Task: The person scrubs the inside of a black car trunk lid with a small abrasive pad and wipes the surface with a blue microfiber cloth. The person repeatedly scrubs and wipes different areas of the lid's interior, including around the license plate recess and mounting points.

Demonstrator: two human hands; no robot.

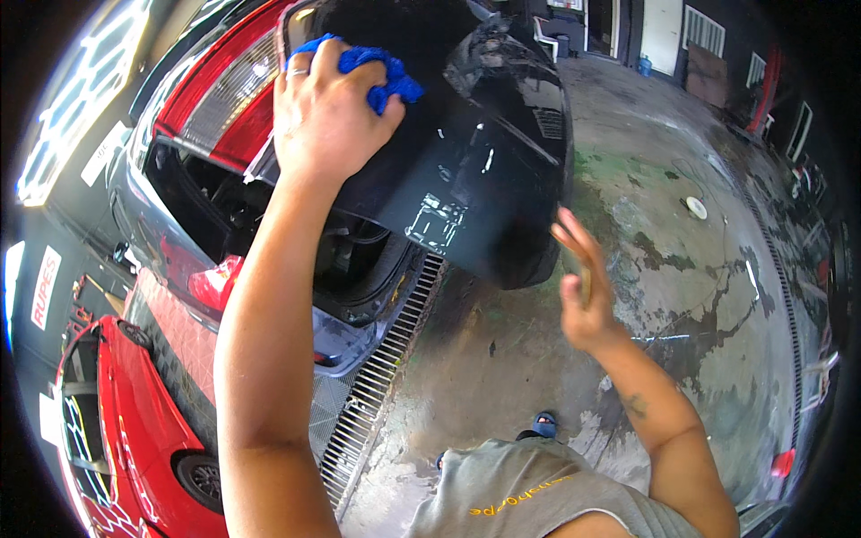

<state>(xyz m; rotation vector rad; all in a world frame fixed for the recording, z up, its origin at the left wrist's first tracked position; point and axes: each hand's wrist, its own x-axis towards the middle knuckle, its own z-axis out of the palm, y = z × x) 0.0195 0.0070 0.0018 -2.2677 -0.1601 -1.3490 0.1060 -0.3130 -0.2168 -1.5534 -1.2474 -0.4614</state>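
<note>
My left hand (325, 125) reaches up and presses a bunched blue cloth (395, 81) against a glossy black car panel (502, 193). Its fingers are bent over the cloth, and a ring shows on one of them. Left of this hand sits a red and clear tail light (220, 94). Beside the panel's lower right edge is my right hand (587, 291), its fingers stretched upward and apart. The fingertips come close to that edge; whether they touch it I cannot tell.
Below the panel lies the car's open rear (359, 278). A metal floor grate (381, 386) runs beneath it. A red car (134, 421) stands at lower left. Wet patches mark the concrete floor (502, 359); a white disc (696, 208) and a blue bottle (645, 65) are farther off.
</note>
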